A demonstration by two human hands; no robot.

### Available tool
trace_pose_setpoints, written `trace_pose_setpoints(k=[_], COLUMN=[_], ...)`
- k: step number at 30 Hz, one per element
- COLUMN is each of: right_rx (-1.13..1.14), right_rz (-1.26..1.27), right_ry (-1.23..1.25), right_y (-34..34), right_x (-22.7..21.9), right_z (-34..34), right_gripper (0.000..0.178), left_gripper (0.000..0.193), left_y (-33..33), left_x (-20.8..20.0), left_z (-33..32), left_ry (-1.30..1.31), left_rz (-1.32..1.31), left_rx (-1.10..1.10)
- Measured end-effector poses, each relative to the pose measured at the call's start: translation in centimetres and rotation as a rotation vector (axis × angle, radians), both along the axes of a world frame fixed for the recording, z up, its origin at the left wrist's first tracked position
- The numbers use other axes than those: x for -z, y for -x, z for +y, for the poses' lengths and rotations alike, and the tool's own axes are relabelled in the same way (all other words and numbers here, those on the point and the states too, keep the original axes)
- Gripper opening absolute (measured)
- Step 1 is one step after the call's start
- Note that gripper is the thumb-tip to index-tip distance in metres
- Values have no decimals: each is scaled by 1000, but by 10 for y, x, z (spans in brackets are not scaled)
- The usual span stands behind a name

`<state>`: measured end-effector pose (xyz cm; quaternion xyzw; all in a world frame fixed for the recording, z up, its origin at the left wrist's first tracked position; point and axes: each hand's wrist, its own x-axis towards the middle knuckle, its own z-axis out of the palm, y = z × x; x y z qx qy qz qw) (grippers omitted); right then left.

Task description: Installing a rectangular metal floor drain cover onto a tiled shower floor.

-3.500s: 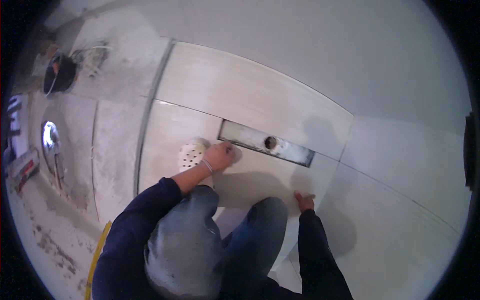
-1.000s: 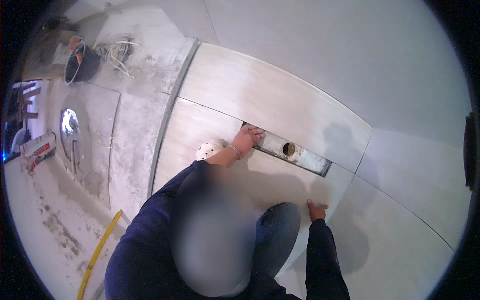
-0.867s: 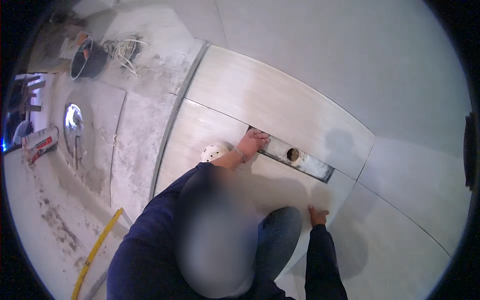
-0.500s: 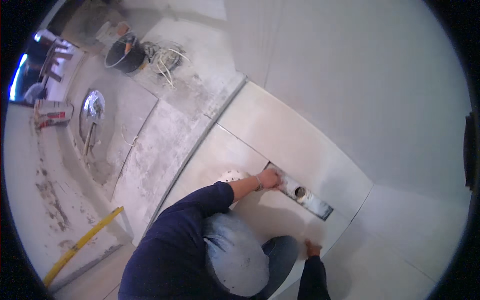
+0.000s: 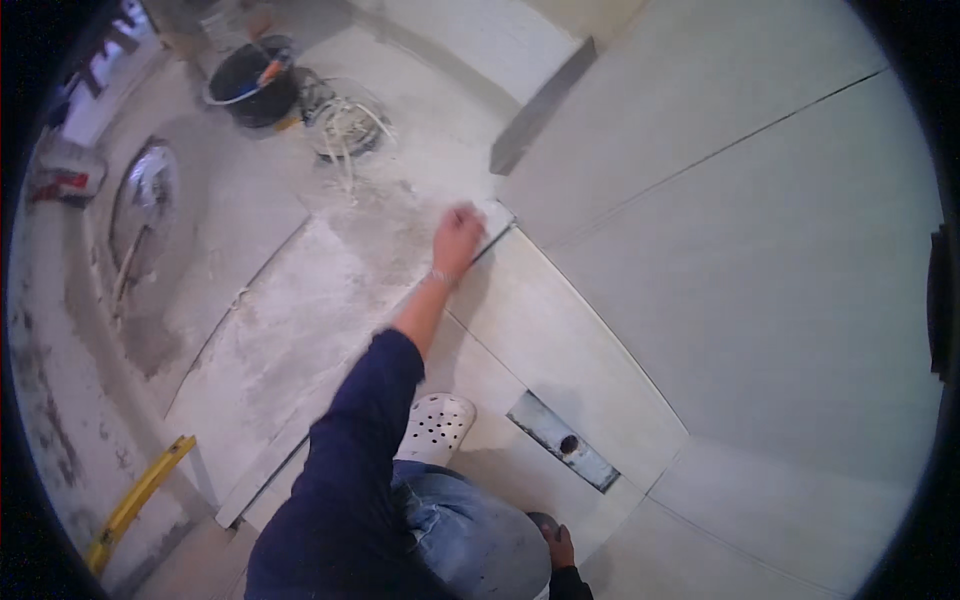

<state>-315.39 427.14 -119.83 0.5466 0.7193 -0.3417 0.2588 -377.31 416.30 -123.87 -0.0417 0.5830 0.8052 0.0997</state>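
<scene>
The left hand (image 5: 457, 238), in the upper middle of the frame, reaches out on a straight arm to the far corner of the large pale floor tile (image 5: 560, 330); its fingers look curled at the tile's edge, but whether they grasp anything cannot be told. The right hand (image 5: 560, 545), at the bottom edge, rests flat and released on the tile. A long drain slot (image 5: 562, 452) sits in the tile, lower centre, beside a white clog (image 5: 435, 428). A black bucket (image 5: 250, 85) and coiled cable (image 5: 345, 125) lie upper left.
</scene>
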Motion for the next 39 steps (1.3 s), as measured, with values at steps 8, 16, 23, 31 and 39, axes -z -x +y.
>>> trace_pose_setpoints(k=[8, 16, 23, 31, 39], right_rx=[22, 107, 97, 109, 190], right_rz=[-247, -292, -212, -138, 32], right_ry=[-318, -329, -290, -281, -267], right_y=[40, 63, 61, 44, 3], right_x=[-26, -27, -26, -22, 27], right_z=[-26, -28, -33, -27, -3], right_gripper=[80, 73, 72, 75, 74], left_gripper=[88, 50, 56, 52, 87], left_y=[244, 340, 307, 207, 1], left_x=[23, 15, -72, -180, -168], left_z=[119, 148, 64, -171, -242], left_ry=[632, 896, 649, 1054, 1268], left_rz=[726, 776, 698, 677, 584], left_rx=[466, 422, 159, 217, 560])
